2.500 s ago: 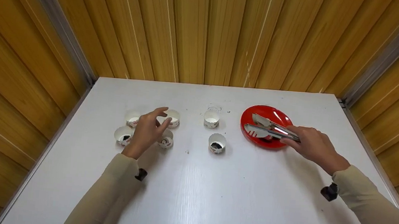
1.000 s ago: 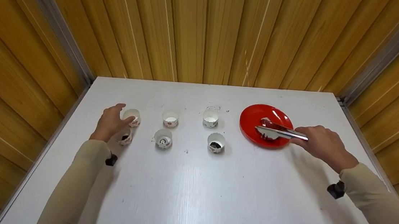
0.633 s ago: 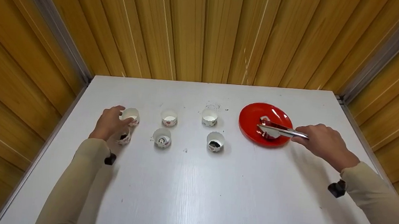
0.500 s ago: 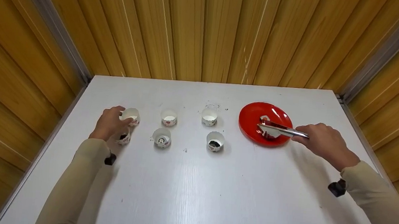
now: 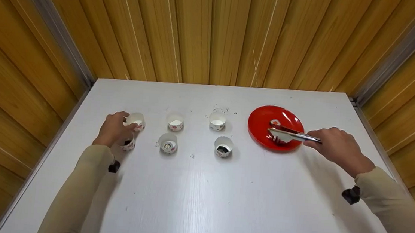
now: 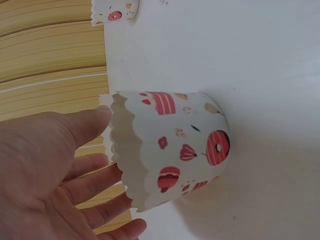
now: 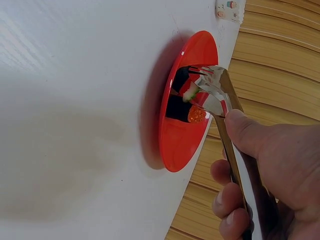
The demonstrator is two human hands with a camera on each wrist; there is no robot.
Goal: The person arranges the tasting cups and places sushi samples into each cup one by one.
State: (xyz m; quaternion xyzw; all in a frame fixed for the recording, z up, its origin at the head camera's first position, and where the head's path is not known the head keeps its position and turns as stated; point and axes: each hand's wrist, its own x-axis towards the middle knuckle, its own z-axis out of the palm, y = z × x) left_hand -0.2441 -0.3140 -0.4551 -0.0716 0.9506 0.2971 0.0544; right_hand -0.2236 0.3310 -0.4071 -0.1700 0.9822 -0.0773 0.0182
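Note:
My left hand (image 5: 112, 127) is at the paper baking cup (image 5: 136, 121) in the back left, its thumb (image 6: 92, 122) at the scalloped rim and its relaxed fingers beside the opening. My right hand (image 5: 334, 144) grips metal tongs (image 5: 296, 135), one end of which is slotted like a fork. Their tips are low over the red plate (image 5: 260, 117), around a dark-wrapped sushi roll (image 7: 181, 77) that they partly hide. Beside it lies another roll (image 7: 177, 109) with an orange end. How firmly the tongs clasp the roll is unclear.
More paper cups stand in two rows. The front-left (image 5: 127, 144), front-middle (image 5: 168, 144) and front-right (image 5: 223, 147) cups each hold a small piece. The back-middle (image 5: 175, 122) and back-right (image 5: 217, 121) cups show pale insides. A wood-look wall (image 5: 214, 38) rises behind the white table (image 5: 199, 206).
My left hand has moved left from the middle cups to the back-left one, then stayed. The tongs have lowered over the plate and their arms have drawn together around a roll.

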